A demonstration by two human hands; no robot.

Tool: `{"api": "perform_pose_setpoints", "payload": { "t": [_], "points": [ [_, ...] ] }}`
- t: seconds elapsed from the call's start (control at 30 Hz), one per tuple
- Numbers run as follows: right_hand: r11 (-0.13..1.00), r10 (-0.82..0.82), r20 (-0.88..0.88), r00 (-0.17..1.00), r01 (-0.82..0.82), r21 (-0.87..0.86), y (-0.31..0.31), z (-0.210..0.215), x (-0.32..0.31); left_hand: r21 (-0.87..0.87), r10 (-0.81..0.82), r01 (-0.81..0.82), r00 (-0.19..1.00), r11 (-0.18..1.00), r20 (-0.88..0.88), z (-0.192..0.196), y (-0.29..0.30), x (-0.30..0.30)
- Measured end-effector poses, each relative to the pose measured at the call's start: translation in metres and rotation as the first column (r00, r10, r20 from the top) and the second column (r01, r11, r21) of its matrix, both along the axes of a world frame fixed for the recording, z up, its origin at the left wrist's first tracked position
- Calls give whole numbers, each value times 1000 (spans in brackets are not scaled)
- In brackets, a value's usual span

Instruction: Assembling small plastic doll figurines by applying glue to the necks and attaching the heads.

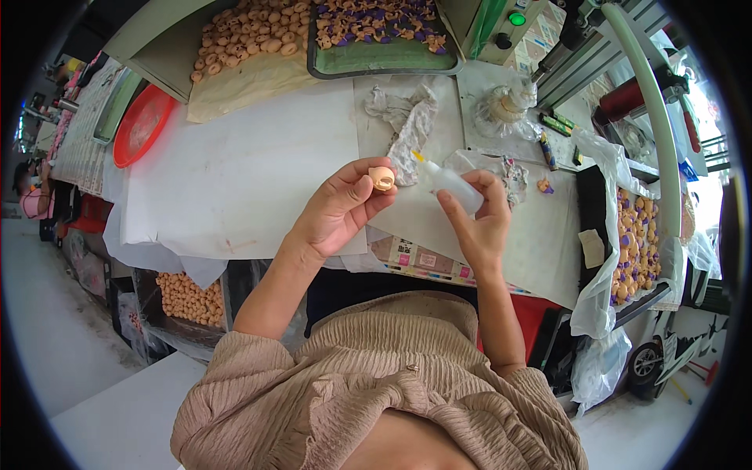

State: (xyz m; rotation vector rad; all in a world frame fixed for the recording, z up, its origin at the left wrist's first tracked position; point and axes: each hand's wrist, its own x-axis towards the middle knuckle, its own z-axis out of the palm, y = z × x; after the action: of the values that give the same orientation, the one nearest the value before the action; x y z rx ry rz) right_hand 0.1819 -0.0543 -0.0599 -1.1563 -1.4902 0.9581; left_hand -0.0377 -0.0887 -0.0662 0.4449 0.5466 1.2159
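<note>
Between the thumb and fingers of my left hand [345, 202] is a small peach-coloured doll head [381, 178], its hollow opening showing. My right hand [483, 223] is closed around a translucent white squeeze bottle [458, 190] with a yellow tip. The bottle lies tilted, its tip pointing up and left toward the doll head, a short gap apart from it. Both hands are above the white-covered table [258, 168]. Beyond them lies a crumpled grey-white cloth [411, 125]. A small peach and purple figure piece [545, 186] rests to the right of my right hand.
Many similar heads [254, 31] lie at the back left, beside a green tray [384, 59] of peach and purple pieces. A red basin [145, 125] stands left. At right are a lined box [634, 243] of finished-looking figures and a metal press [583, 47]. More heads [190, 299] fill a lower bin.
</note>
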Motion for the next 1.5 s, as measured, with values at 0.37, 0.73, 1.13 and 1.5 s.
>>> {"api": "perform_pose_setpoints", "payload": {
  "t": [0.37, 0.73, 1.13, 1.5],
  "points": [
    [996, 67, 191, 979, -55, -69, 9, 13, -33, 136, 64, -57, 997, 989, -43, 5, 3, -40],
    [997, 60, 338, 939, -43, -58, 14, 6, -61, 127, 86, -85, 996, 988, 2, -2, 1, -66],
    [951, -51, 574, 817, -135, 277, 31, 23, -63, 240, 215, -181, 969, 954, -123, 3, 0, -77],
    [833, -333, 678, 655, -132, 537, 217, 58, -94, 134, 176, -172, 984, 976, -22, 39, -11, -74]
  ]
}}
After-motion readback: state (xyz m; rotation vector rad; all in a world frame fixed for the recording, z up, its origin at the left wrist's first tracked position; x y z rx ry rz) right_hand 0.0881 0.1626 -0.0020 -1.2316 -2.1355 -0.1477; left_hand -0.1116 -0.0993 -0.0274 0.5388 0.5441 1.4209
